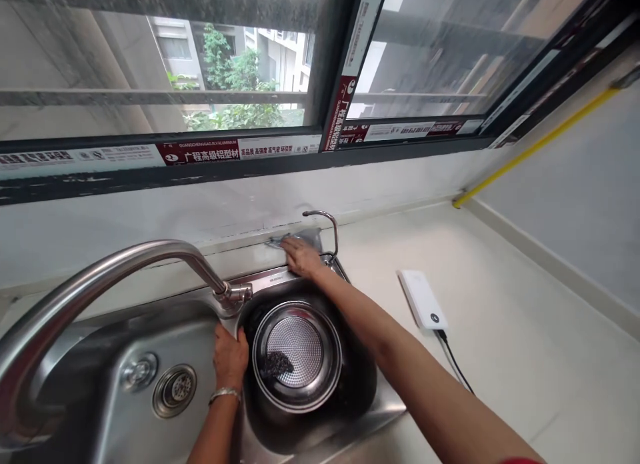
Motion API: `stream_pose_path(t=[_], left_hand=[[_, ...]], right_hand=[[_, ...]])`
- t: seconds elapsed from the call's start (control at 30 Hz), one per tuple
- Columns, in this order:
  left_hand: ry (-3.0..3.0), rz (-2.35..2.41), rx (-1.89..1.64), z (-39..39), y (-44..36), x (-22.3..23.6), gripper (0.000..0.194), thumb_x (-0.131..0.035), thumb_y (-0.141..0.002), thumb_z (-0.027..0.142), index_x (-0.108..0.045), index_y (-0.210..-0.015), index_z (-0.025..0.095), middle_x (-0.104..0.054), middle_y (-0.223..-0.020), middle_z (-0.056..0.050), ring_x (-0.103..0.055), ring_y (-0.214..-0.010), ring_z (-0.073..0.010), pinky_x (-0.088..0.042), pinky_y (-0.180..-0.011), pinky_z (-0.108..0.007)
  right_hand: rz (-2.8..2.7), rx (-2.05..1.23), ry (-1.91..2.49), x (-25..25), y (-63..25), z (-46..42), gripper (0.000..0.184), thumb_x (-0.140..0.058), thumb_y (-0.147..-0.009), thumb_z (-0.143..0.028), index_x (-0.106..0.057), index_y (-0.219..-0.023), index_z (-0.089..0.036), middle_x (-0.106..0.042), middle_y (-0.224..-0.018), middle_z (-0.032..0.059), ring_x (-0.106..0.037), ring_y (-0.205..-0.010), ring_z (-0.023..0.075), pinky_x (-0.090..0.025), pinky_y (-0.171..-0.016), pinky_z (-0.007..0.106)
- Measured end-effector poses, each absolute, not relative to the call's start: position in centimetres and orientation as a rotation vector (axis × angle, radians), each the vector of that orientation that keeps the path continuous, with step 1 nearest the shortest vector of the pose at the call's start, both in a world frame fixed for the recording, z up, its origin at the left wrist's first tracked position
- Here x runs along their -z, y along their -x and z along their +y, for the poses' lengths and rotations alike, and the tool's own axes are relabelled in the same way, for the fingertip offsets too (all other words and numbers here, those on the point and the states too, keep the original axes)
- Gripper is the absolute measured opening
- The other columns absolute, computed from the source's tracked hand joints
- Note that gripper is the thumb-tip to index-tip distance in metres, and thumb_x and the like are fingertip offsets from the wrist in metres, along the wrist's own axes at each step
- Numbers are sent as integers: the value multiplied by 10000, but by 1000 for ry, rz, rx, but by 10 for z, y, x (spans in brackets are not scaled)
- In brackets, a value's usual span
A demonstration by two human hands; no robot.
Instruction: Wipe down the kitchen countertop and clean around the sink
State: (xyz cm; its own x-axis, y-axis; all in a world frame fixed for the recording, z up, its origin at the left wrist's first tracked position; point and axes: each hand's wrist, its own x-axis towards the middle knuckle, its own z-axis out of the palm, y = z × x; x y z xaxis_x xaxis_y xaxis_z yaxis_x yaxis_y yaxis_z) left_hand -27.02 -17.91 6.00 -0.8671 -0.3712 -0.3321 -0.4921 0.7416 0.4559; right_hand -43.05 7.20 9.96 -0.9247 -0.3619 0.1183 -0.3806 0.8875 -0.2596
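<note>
My right hand (300, 256) reaches across the right bowl to the back ledge and presses a crumpled grey cloth (313, 237) against the counter behind the sink. Its fingers lie over the cloth, partly blurred. My left hand (231, 357), with a bracelet at the wrist, grips the steel divider (229, 325) between the two sink bowls, just below the faucet base. In the right bowl sits a round metal pan (333, 364) with a dimpled bottom. A dark scouring pad (277, 364) lies inside the pan.
A large curved faucet (150, 249) arches over the left bowl (135, 331), which has a drain strainer (175, 391). A thin small tap (334, 227) stands beside my right wrist. On the right counter lies a white power bank (421, 297) with a black cable (457, 364).
</note>
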Motion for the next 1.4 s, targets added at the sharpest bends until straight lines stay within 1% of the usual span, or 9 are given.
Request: stream_pose_path(t=[0.17, 0.27, 0.4, 0.53, 0.77, 0.93, 1.13, 1.23, 1.4], left_hand=[[654, 2778, -809, -178, 271, -60, 474, -469, -996, 343, -448, -1329, 6, -621, -1231, -298, -670, -1127, -387, -537, -939, -479], [637, 2771, -817, -178, 270, -59, 485, -458, -1003, 337, -426, -1350, -1, -598, -1271, -298, -656, -1153, -381, -534, -949, -467], [652, 2742, -797, -176, 270, -62, 438, -445, -1010, 347, -454, -1312, 31, -582, -1293, -286, -656, -1128, -388, -536, -933, -482], [653, 2733, -812, -175, 271, -65, 438, -439, -1005, 328, -449, -1315, 19, -573, -1291, -297, -643, -1144, -397, -536, -932, -488], [648, 2727, -811, -176, 273, -67, 466, -456, -1004, 321, -436, -1339, -2, -563, -1323, -298, -620, -1204, -397, -530, -962, -481], [659, 2690, -797, -176, 275, -74, 481, -456, -1013, 342, -433, -1341, -9, -563, -1327, -285, -610, -1225, -404, -527, -981, -491], [674, 2666, -800, -175, 277, -72, 468, -447, -1013, 356, -442, -1310, -5, -578, -1288, -284, -628, -1183, -413, -523, -976, -502], [659, 2704, -788, -176, 276, -68, 455, -463, -1005, 346, -446, -1306, 5, -576, -1291, -283, -642, -1153, -401, -534, -940, -494], [677, 2691, -775, -176, 276, -66, 436, -472, -1005, 361, -466, -1277, 21, -595, -1263, -278, -652, -1137, -400, -540, -930, -497]], right_hand=[[-3068, -236, 79, -110, 426, 92, 504, -424, -991, -319, -521, -1355, 14, -467, -1486, 311, -393, -1393, 413, -322, -1145, 574], [-3015, -184, 304, -110, 429, 87, 529, -407, -996, -365, -526, -1317, 38, -455, -1466, 338, -389, -1366, 457, -313, -1110, 608], [-3004, -227, 230, -107, 427, 70, 497, -382, -992, -320, -549, -1332, 1, -474, -1470, 303, -389, -1359, 444, -310, -1088, 612], [-3023, -340, -107, -100, 421, 19, 522, -421, -972, -255, -498, -1446, -50, -428, -1571, 217, -321, -1442, 379, -294, -1137, 537], [-2902, -496, -635, -91, 433, -21, 469, -454, -973, -218, -580, -1422, -172, -551, -1502, 91, -411, -1406, 261, -330, -1168, 412], [-2956, -368, -434, -99, 434, 44, 445, -464, -945, -209, -623, -1350, -120, -616, -1398, 129, -492, -1315, 260, -363, -1165, 389], [-3050, -55, 214, -104, 441, 90, 434, -462, -928, -234, -628, -1252, 2, -587, -1314, 271, -492, -1273, 386, -387, -1092, 504], [-2996, -28, 373, -97, 447, 82, 447, -471, -898, -204, -612, -1273, -7, -535, -1383, 278, -453, -1318, 426, -358, -1088, 547], [-2986, -96, 353, -98, 441, 70, 425, -461, -897, -198, -626, -1258, -47, -540, -1394, 254, -470, -1286, 389, -382, -1043, 513]])
